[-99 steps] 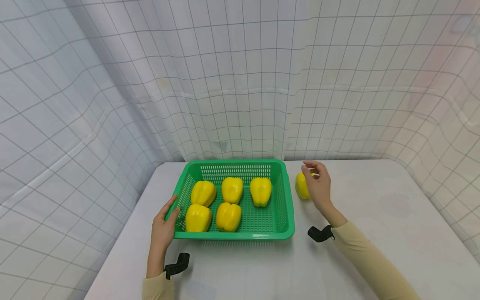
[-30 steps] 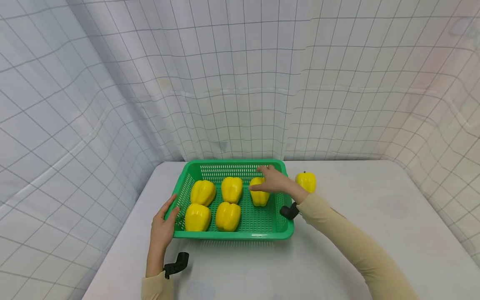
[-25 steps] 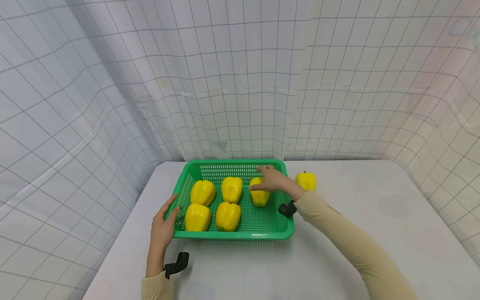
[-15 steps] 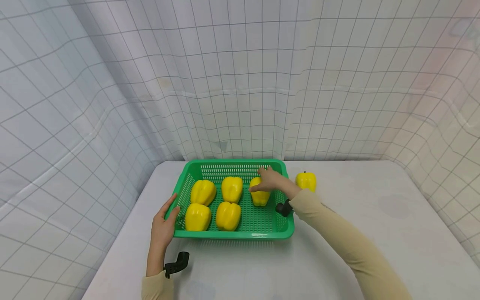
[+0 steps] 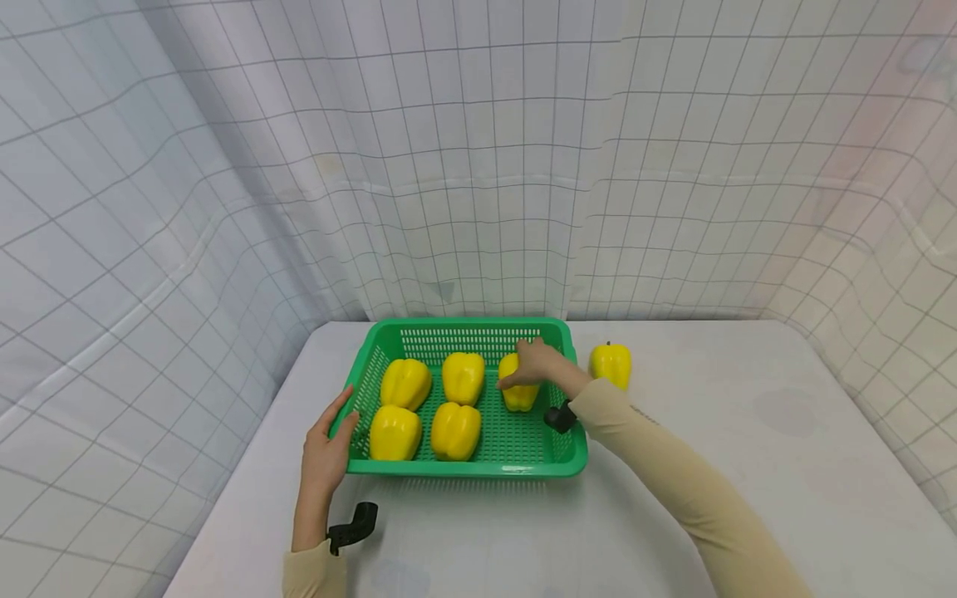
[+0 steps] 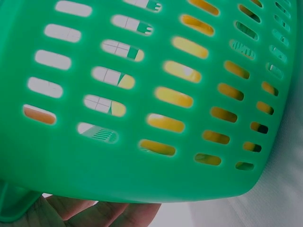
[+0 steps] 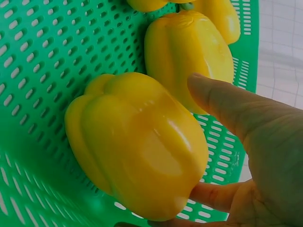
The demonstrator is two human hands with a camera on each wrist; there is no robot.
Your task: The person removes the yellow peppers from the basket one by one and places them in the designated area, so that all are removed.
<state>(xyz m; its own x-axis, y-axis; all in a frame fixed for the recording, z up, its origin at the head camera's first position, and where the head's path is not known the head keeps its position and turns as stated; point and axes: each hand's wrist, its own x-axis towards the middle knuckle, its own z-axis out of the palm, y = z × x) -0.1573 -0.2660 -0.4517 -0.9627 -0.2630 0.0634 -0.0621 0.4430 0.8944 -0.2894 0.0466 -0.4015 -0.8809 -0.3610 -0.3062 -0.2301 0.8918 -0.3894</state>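
Note:
A green perforated plastic basket [image 5: 463, 469] holds several yellow bell peppers. My left hand [image 5: 325, 453] grips its left side, thumb over the rim; in the left wrist view its fingers [image 6: 104, 215] show under the basket edge. My right hand [image 5: 538, 365] reaches in over the bell pepper [image 5: 518, 400] at the back right. Close up in the right wrist view, this bell pepper [image 7: 137, 142] lies on its side, with a finger right at its lower end. The thumb [image 7: 203, 90] stretches out apart from it, overlapping another bell pepper [image 7: 175, 42] behind.
One more yellow bell pepper [image 5: 611, 362], stem up, stands on the white table [image 5: 748, 432] just right of the basket, close by my right forearm. White gridded curtains [image 5: 478, 166] rise behind the table and along both sides.
From beside the bell pepper outside the basket, my right hand has moved left to the back-right one inside. Lately its wrist has shifted slightly left. My left hand has stayed put.

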